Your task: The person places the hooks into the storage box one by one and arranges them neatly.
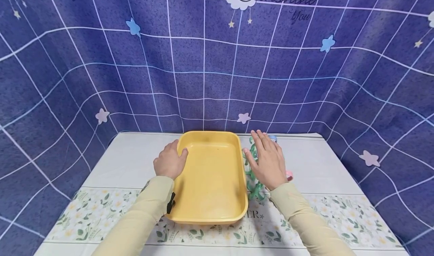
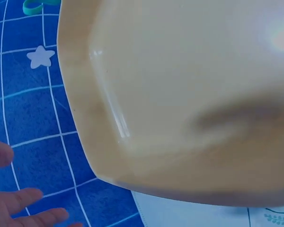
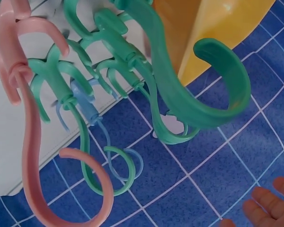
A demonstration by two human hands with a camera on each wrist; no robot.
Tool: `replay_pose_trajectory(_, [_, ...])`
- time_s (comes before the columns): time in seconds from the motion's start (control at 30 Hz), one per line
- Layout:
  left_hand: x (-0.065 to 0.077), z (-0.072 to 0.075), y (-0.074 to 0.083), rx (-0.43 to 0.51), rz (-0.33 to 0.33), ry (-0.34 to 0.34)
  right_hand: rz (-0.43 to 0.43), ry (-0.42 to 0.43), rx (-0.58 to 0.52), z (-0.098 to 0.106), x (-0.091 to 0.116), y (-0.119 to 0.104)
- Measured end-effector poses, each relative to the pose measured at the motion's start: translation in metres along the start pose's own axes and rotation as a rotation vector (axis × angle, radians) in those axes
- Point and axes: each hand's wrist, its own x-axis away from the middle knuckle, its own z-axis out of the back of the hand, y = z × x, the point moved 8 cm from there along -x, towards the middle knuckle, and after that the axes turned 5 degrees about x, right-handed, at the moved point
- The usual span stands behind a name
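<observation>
A yellow rectangular tray (image 1: 211, 180) lies on the table with nothing visible inside it. My left hand (image 1: 169, 161) hovers by the tray's left rim, thumb and fingers spread; in the left wrist view the fingers (image 2: 42, 218) stand apart from the tray. To the right of the tray, my right hand (image 1: 268, 162) is held flat over several multi-armed plastic hooks, fingers extended and nothing gripped. The green hooks (image 1: 255, 192), a pink hook (image 3: 32, 142) and a blue hook (image 3: 87, 109) show clearly in the right wrist view. My right hand partly hides them in the head view.
Under everything is a white tablecloth (image 1: 132, 158) with a floral band (image 1: 101, 201) along its near part. A blue gridded curtain (image 1: 190, 83) with stars and clouds stands behind the table and along both sides. A dark band sits at my left cuff.
</observation>
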Motion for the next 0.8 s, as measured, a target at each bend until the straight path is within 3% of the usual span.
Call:
replay_pose_trajectory(0.3, [0.001,0.002,-0.018,-0.004,0.141,-0.118,0.022,0.049,-0.006,0.005,0.002,0.004])
replay_pose_trajectory(0.8, [0.007,-0.001,-0.041,0.065,0.216,-0.237,-0.009,0.066,-0.039,0.012,0.007,0.016])
